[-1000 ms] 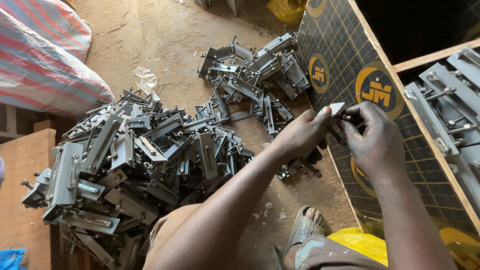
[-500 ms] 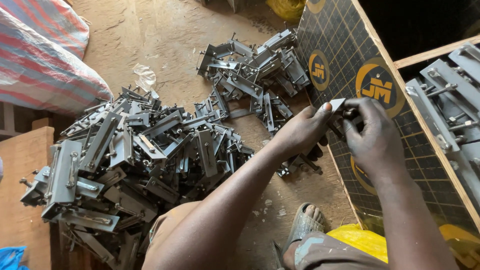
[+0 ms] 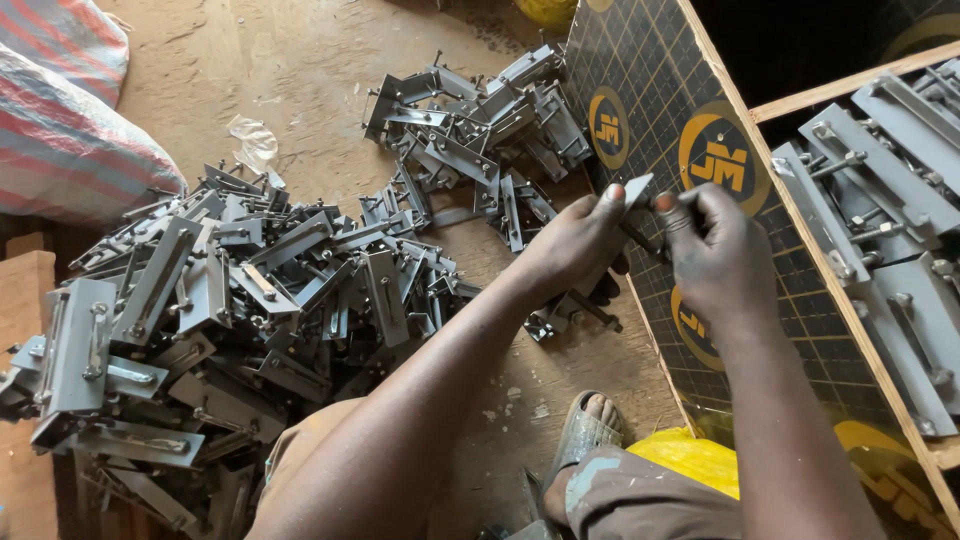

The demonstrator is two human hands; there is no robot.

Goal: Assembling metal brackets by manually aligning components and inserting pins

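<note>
A large heap of grey metal brackets point(image 3: 210, 320) lies on the dirt floor point(image 3: 300, 90) at left, a smaller heap point(image 3: 480, 120) farther off; a striped sack point(image 3: 70, 130) sits far left.

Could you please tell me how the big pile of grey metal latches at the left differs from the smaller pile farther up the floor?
The big heap of grey metal latches is wider and stacked deep; the smaller heap of grey latches is more spread out, lying beside the dark gridded board. Both lie on the dirt floor, untouched.
</note>
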